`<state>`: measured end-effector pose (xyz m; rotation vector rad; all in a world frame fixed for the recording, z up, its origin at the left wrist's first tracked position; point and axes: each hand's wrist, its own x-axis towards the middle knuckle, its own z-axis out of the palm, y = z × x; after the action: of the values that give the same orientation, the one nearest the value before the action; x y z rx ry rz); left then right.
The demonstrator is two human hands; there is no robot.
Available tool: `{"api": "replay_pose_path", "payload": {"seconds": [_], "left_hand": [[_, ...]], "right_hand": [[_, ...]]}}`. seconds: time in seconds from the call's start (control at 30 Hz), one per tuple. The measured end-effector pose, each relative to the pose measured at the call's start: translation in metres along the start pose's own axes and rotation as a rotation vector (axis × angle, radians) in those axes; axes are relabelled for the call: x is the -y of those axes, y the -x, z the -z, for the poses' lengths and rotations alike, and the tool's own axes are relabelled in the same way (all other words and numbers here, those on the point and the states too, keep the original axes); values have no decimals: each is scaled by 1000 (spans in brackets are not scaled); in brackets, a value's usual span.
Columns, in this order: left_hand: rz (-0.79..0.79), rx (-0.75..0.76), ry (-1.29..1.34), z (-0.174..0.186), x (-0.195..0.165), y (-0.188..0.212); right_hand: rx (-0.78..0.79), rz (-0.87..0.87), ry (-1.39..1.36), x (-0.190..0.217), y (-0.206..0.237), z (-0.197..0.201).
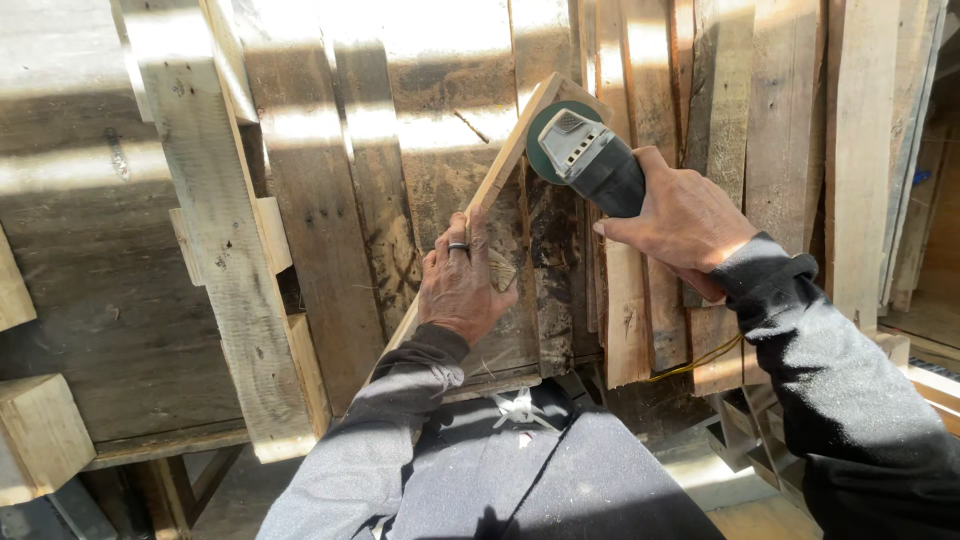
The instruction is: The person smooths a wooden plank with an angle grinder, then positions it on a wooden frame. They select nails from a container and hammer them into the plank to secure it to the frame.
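My left hand (460, 285), a ring on one finger, grips a thin pale wooden strip (515, 145) that runs diagonally from lower left to upper right. My right hand (680, 222) is closed around the dark body of an angle grinder (590, 155). Its green disc rests against the strip's upper end, just right of the strip's edge. Both arms wear dark grey sleeves. The lower part of the strip is hidden behind my left hand and forearm.
Weathered planks (420, 180) and a pale pallet frame (225, 240) lean upright behind the strip. More boards (860, 150) stand at the right. A wooden block (40, 430) sits at lower left. A yellow cable (695, 362) trails under my right wrist.
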<state>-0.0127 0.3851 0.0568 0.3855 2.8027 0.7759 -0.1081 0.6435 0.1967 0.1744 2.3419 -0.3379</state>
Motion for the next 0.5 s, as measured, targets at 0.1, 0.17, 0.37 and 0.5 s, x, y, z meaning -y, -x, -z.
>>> {"api": "replay_pose_path", "payload": {"seconds": [0.1,0.17,0.37,0.5], "left_hand": [[9,-2,22,0,0,0],[0,-14,30,1,1,-1],[15,22,27,8,0,-2],[24,-3,22,9,-2,-4]], "right_hand": [[16,-43,0,5,5,10],[12,-65,15,7,8,13],[-2,3,61,6,-4,13],[-50,8,49,-5,-13,23]]}}
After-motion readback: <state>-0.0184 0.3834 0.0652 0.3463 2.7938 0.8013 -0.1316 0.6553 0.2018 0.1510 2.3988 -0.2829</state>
